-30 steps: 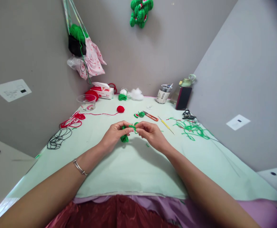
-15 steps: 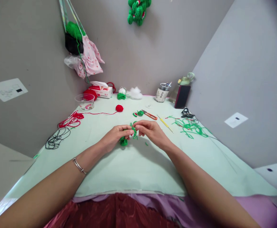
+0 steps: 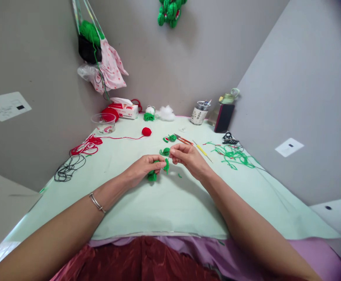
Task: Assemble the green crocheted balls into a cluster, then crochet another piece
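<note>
My left hand (image 3: 147,168) pinches a green crocheted piece (image 3: 152,175), which hangs below its fingers and also shows past the fingertips. Just to the right, my right hand (image 3: 186,157) is closed in a pinch on a thin needle (image 3: 169,156) pointing down toward the piece. Another small green crocheted piece (image 3: 166,151) lies on the table right behind the fingertips. Farther back are a green piece with red and white (image 3: 169,138), orange-handled snips (image 3: 183,139) and a yellow crochet hook (image 3: 202,150).
A red yarn ball (image 3: 146,131) sits at the back centre. Red yarn (image 3: 87,146) and dark cord (image 3: 68,168) lie left, green yarn scraps (image 3: 236,156) right. A plastic tub (image 3: 103,124), tissue box (image 3: 126,111), pen jar (image 3: 199,114) and phone (image 3: 224,118) stand at the back.
My right hand has drawn slightly up and right from the held piece, opening a small gap. The green piece behind the fingertips shows more fully. The view has shifted slightly.
</note>
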`<state>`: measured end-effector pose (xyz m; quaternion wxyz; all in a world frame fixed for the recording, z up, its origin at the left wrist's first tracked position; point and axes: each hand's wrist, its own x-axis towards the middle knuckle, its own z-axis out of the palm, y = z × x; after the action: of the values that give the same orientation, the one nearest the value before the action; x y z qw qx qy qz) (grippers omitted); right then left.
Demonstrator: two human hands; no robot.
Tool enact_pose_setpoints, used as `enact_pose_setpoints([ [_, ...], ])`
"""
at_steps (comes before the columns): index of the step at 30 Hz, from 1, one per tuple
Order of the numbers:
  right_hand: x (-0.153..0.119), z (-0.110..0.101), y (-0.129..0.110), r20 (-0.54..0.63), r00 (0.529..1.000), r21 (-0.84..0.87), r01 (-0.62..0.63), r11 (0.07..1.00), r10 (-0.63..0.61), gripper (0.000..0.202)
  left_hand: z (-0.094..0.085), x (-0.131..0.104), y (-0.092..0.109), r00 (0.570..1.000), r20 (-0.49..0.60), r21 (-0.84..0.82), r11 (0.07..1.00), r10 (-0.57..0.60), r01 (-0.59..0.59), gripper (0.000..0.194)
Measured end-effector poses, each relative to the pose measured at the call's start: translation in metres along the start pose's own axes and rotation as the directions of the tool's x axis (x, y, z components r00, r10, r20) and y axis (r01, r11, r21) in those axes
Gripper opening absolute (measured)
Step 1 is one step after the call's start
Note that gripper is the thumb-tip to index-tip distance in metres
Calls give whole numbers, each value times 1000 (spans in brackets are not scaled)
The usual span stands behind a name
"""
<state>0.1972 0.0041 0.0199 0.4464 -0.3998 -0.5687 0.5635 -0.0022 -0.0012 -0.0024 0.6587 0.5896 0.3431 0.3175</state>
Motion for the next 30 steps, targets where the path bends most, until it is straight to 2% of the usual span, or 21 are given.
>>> enact_pose_setpoints([
  [3, -3, 1, 0, 95, 995, -76, 0, 997, 8, 24, 0, 0, 1, 1000, -7, 2, 1000, -2, 2, 30],
  [5, -3, 3, 0, 110, 994, -90, 22, 996, -12, 22, 0, 0, 1, 1000, -11, 0, 1000, -7, 7, 31],
  [9, 1, 2, 1, -52, 998, 97, 36, 995, -32, 22, 1, 1, -1, 1000, 1, -13, 1000, -25, 25, 31],
  [11, 2, 1, 0, -67, 998, 203, 10, 979, 4, 25, 1, 2, -3, 999, 21, -8, 999, -36, 36, 30],
  [15, 0, 1, -2, 138, 985, 274, -138, 952, 103, 30, 0, 2, -5, 998, 52, -29, 999, -32, 33, 27],
  [17, 1, 1, -2, 160, 980, 293, -162, 942, 118, 31, 0, 2, -3, 997, 71, -21, 999, -30, 31, 26],
  [20, 4, -1, -1, 79, 989, 345, -144, 928, 124, 35, 1, 1, 1, 995, 88, -8, 999, -38, 39, 27],
  [25, 8, -5, 1, 44, 987, 354, -160, 921, 155, 33, 0, 0, 2, 996, 58, -80, 994, -72, 76, 24],
  [30, 12, -9, 5, -120, 983, 372, -88, 924, 142, 26, -4, 2, -1, 998, 48, -134, 989, -49, 55, 24],
])
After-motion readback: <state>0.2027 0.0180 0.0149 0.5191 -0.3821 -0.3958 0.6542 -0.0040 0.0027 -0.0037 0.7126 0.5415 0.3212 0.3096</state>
